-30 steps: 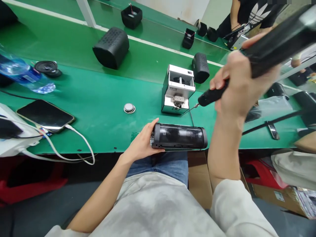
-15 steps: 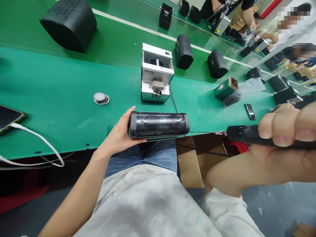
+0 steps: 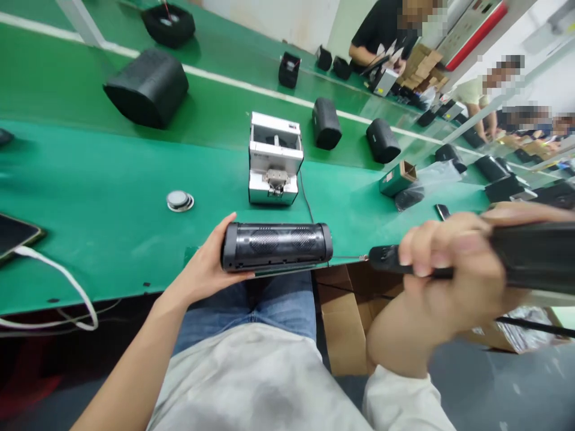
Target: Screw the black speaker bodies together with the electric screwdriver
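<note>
My left hand is wrapped round the left end of a black speaker, which lies lengthwise at the table's front edge with two perforated round grilles facing up. From the right, my right hand grips a black electric screwdriver. Its thin bit points left and reaches the speaker's right end; whether it sits in a screw cannot be made out. Behind the speaker stands a white screw feeder with a metal outlet at its front.
Small round metal discs lie left of the feeder. A phone with a white cable rests at far left. Black speaker housings line the green bench. An open cardboard box stands below the edge. Co-workers sit farther back.
The view has tilted up, so the bench and speaker appear lower. My right hand and the screwdriver have come left, nearer the speaker, and less of the bit shows. My left hand keeps its hold.
</note>
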The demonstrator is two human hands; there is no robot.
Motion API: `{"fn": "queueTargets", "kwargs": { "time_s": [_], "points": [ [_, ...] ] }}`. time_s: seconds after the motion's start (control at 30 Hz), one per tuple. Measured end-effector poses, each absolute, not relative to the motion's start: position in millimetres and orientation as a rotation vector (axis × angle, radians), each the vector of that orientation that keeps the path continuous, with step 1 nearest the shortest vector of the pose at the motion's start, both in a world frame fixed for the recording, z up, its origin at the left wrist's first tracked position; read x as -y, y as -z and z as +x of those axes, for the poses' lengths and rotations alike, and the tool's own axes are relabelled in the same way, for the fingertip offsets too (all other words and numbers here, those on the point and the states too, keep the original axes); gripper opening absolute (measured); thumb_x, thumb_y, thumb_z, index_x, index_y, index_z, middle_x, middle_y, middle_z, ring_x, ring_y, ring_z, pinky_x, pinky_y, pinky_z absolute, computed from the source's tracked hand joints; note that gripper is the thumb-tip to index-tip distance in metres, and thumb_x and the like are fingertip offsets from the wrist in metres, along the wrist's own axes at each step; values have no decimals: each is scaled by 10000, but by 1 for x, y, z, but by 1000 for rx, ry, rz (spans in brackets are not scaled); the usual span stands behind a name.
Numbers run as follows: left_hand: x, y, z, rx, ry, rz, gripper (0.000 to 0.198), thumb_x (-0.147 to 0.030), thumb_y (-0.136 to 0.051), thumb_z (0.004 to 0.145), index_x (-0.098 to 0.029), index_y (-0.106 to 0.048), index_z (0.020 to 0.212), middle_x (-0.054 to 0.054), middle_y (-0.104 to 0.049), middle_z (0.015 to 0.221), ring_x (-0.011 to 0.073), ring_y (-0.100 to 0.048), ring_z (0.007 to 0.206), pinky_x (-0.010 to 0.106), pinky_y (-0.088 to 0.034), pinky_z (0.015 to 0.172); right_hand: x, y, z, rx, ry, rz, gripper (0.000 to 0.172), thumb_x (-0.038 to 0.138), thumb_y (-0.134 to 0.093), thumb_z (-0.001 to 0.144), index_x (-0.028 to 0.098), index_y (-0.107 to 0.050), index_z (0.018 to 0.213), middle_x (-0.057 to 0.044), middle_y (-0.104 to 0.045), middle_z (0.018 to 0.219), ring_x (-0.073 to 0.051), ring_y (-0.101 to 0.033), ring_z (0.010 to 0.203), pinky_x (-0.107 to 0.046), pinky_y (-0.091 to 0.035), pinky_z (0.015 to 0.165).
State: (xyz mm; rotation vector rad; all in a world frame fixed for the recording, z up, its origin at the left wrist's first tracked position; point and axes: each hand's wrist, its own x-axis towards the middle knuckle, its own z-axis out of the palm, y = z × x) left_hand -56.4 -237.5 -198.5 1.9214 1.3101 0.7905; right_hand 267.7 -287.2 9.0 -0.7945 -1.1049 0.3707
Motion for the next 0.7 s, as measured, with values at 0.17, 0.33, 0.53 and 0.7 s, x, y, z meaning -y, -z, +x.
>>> {"fn": "queueTargets", "kwargs": {
  "time_s": [0.17,0.33,0.53,0.7],
  "points": [
    [239,208,-62,-1341,-806,1956,1168,-561,-916,858,-294,-291,1808,166,-608,1713,434,-707,1495,571,-566,1288,275,27,261,1247,-571,-795,214,115,-778,1019,248,-644,1120,85,-646,765,-88,-575,485,-227,-506,470],
    [242,219,-63,-1372,-840,1930,1099,-440,-873,884,-357,-294,1815,138,-639,1695,408,-739,1452,543,-602,1248,268,52,266,1193,-620,-742,184,179,-778,1071,266,-620,1103,92,-553,748,-62,-502,499,-191,-441,481],
    [244,224,-59,-1415,-891,1827,1071,-522,-831,851,-379,-334,1788,104,-656,1675,427,-739,1438,572,-562,1285,271,61,271,1221,-620,-716,176,199,-756,1091,269,-597,1119,88,-510,723,-75,-470,503,-208,-424,483],
    [240,227,-57,-1469,-898,1775,1098,-656,-834,799,-381,-380,1760,112,-729,1563,461,-799,1328,597,-635,1187,273,60,273,1191,-668,-708,176,264,-758,1095,263,-582,1086,85,-519,721,-77,-457,495,-213,-439,475]
  ]
}}
